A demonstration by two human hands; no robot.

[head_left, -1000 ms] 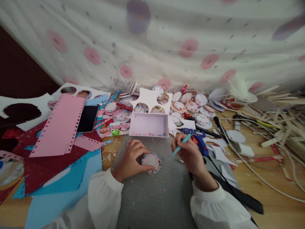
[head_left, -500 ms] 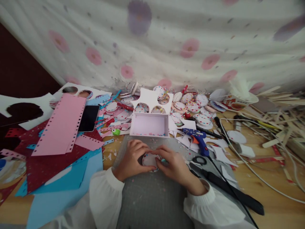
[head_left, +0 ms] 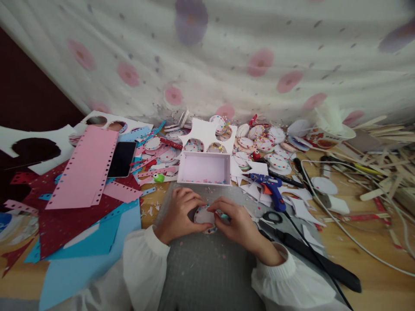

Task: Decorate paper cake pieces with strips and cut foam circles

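A white paper disc (head_left: pixel 205 217) with small coloured dots around its rim lies low over the grey cutting mat (head_left: pixel 207 272). My left hand (head_left: pixel 181 217) curls around the disc's left side, gripping its edge between thumb and fingers. At its right edge, my right hand (head_left: pixel 238 225) has thumb and forefinger bent together in a pinch; whatever sits between the tips is too small to make out. Something teal shows beneath the right fingers, mostly hidden. Just beyond both hands stands a shallow white box (head_left: pixel 205 169) with small coloured bits on its bottom.
A blue hot glue gun (head_left: pixel 269 185), scissors (head_left: pixel 272 217) and paper scraps lie to the right, with a white cable (head_left: pixel 337 235) farther out. Dotted discs (head_left: pixel 277 162) pile up behind. Leftward are pink card (head_left: pixel 84 168), a phone (head_left: pixel 122 160) and a green frog-like figure (head_left: pixel 158 177).
My right fingertips have shifted slightly along the disc's right edge. My left hand keeps its grip. The whole view has moved a little.
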